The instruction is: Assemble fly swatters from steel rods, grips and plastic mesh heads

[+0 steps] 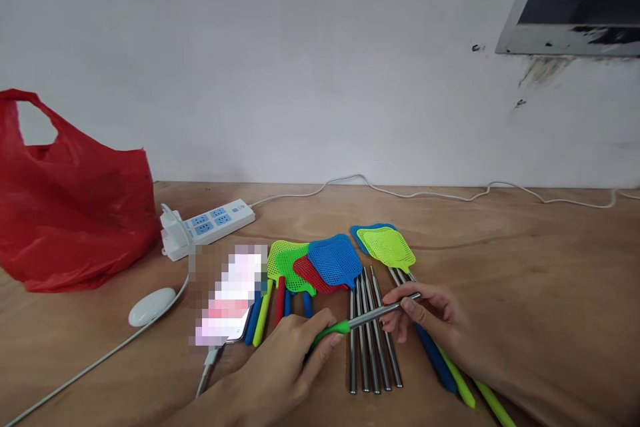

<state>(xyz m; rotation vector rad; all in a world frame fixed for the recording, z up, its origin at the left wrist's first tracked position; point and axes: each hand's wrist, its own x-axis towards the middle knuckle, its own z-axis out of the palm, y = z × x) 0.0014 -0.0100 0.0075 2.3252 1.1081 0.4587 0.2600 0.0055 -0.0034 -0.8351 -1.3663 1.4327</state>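
Note:
My left hand (287,357) is closed around a green fly swatter handle (339,328). A metal rod (373,315) extends from that handle up to the right. Its far end is pinched by the fingers of my right hand (437,313). Beneath it, several loose metal rods (367,363) lie side by side on the table. Behind them overlap swatter heads, including a blue head (336,260), a red head (313,273) and a green head (293,270). Left of these lie loose handles, among them a yellow-green handle (263,313) and a red handle (280,300).
At right, swatters with a yellow-green head (385,247) and a blue handle (435,360) pass partly behind my right hand. A phone (235,300), power strip (215,227), white oval device (151,307) and red plastic bag (75,207) occupy the left. A cord (410,195) runs along the wall.

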